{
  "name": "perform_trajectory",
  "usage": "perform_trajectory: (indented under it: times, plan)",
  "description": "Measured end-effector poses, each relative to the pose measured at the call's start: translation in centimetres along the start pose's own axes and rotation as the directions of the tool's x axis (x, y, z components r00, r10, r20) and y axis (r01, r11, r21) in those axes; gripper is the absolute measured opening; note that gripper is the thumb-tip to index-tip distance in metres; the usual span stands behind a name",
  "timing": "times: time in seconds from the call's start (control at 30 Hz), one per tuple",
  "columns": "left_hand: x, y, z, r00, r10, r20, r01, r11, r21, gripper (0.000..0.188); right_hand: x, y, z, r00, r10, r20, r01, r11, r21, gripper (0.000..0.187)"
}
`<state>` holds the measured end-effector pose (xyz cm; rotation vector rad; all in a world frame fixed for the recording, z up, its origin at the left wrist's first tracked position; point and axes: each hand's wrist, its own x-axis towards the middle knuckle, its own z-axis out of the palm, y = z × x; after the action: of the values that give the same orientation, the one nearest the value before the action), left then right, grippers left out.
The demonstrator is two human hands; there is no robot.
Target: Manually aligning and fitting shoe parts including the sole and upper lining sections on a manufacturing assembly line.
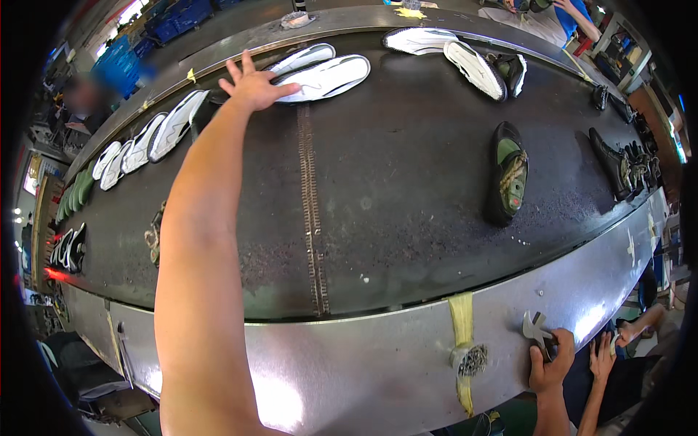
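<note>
My left arm stretches across the dark conveyor belt [407,167] to its far side. There my left hand [254,86] is open, fingers spread. Its thumb lies at the near end of a shoe with a white sole [327,78] turned upward; whether it touches cannot be told. Behind that one lies a second white-soled shoe [309,57], partly covered. Low on the right, my right hand [551,360] is closed around metal pincers [536,330], their jaws pointing up over the steel edge. A green and black shoe [511,174] with laces lies on the belt.
More white-soled shoes lie at the far left [174,127] and far right [476,69]. Dark shoes [625,163] sit at the right end. A round holder of small metal pieces [471,360] is taped to the steel ledge [363,363]. Another person's hands [602,356] are right of mine.
</note>
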<state>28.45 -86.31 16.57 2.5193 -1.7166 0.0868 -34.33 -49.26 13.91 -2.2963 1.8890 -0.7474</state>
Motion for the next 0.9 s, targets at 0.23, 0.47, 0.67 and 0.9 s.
perform_trajectory:
  times: [0.23,0.47,0.67,0.9]
  plan:
    - [0.6,0.3,1.4,0.963,0.229,0.144,-0.175,0.933,-0.314,0.112,0.2,-1.0,0.2,0.999,-0.041,-0.007,0.041,0.999,0.001,0.042]
    - [-12.3,-1.1,-1.9,0.993,0.092,0.076,-0.038,0.849,-0.527,0.092,-0.2,-1.8,0.8,0.999,-0.023,-0.032,0.025,0.998,0.051,0.039]
    - [-38.5,-10.3,-8.6,0.988,0.146,-0.043,-0.145,0.816,-0.559,0.065,-1.0,-1.5,1.1,0.994,-0.022,-0.107,0.030,0.997,0.078,0.038]
    - [-60.1,-17.3,-12.7,0.992,0.086,0.088,-0.070,0.982,-0.173,0.063,-1.2,-1.6,1.7,0.980,-0.100,-0.171,0.098,0.995,-0.024,0.043]
